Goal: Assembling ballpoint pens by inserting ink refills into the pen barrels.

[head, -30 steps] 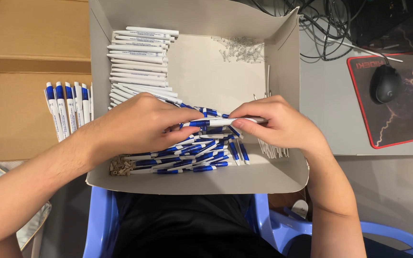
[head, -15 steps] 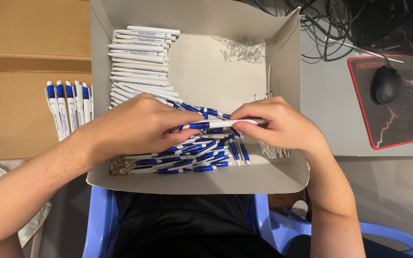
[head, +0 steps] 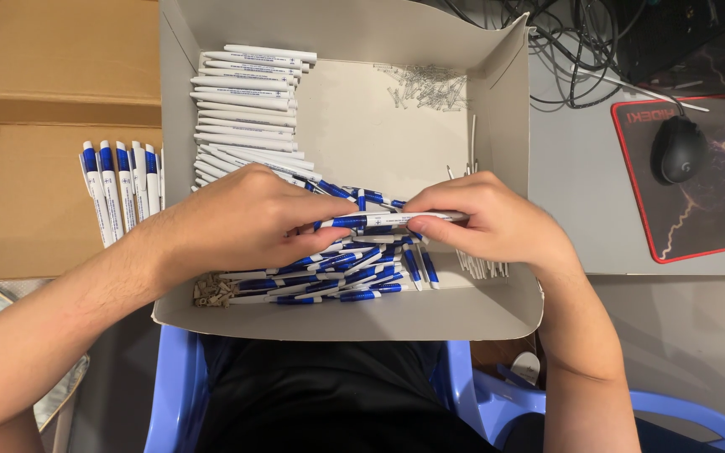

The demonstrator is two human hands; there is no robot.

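Note:
Both hands hold one blue-and-white pen [head: 379, 221] level over an open cardboard box [head: 346, 319]. My left hand [head: 245, 222] grips the blue end; my right hand [head: 484, 220] pinches the white end with fingertips. Under the hands lies a loose heap of blue-and-white pen parts [head: 346, 273]. White pen barrels [head: 245, 109] are stacked in a column along the box's left side. A scatter of small metal springs [head: 425, 84] lies at the box's far right corner. Thin refills [head: 484, 267] show beside my right hand.
Several finished pens [head: 123, 189] lie in a row on a brown cardboard carton [head: 35, 126] left of the box. A black mouse [head: 679, 149] rests on a red-edged mouse pad [head: 698, 180] at right, with tangled cables [head: 581, 50] behind. A blue plastic chair [head: 174, 394] is below.
The hands have barely moved; the pen stays held between them at the same place over the heap.

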